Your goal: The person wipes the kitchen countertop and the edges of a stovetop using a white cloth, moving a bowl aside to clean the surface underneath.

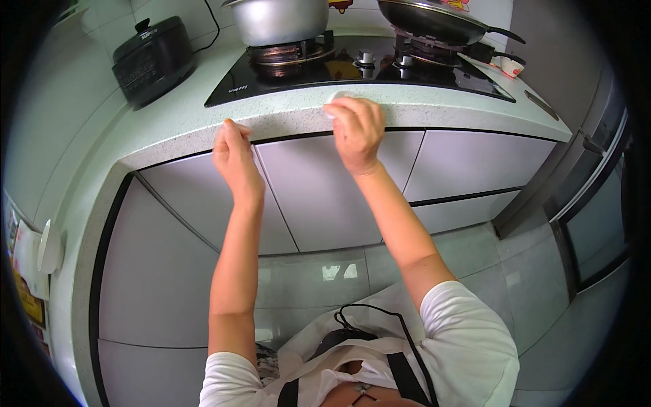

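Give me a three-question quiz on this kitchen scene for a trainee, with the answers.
1. Which hand is nearer the black cooker?

2. True or false: the frying pan stands to the left of the silver pot.

3. What does the right hand hold?
A) a spoon
B) a white thing
C) a knife

Key:
1. The left hand.
2. False; it stands to the right.
3. B; its exact kind cannot be made out.

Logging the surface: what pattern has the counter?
The counter is pale, finely speckled; head view shows it best.
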The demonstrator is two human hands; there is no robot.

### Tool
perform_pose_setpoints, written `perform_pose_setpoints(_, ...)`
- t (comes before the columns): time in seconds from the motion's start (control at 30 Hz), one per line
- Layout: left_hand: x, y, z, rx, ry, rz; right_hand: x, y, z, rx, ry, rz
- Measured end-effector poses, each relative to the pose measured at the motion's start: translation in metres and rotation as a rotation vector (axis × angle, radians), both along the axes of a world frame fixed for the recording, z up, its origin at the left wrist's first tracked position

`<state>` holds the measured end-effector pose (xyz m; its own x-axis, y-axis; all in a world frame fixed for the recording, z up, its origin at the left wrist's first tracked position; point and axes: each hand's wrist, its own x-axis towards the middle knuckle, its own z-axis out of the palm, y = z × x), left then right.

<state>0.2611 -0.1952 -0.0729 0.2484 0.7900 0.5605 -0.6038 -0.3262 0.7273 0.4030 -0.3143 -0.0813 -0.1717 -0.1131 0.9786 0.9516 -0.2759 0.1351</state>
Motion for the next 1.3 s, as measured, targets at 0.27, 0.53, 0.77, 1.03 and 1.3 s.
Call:
perform_pose_setpoints(0.27,0.019,0.054,-0.007,1.098,0.163,0.905,0.029,-0.066,-0.013,-0.332,-0.224,-0.201)
perform_pose_setpoints(0.53,0.024,0.057,-0.007,1.160,0.044,1.006,0.016,-0.060,0.014,-0.353,-0.087,-0.012)
perform_pose_setpoints(0.77,0.030,0.060,-0.005,1.175,0.028,1.004,-0.004,0.004,0.021,-0.349,-0.200,0.003)
perform_pose_setpoints(1.03,0.023,0.063,-0.004,1.225,0.050,0.997,0.032,-0.084,0.004,-0.390,-0.067,-0.113)
perform_pose_setpoints(1.3,0.025,0.058,-0.004,1.219,0.034,0.990,0.005,-0.018,0.019,-0.354,-0.206,-0.004)
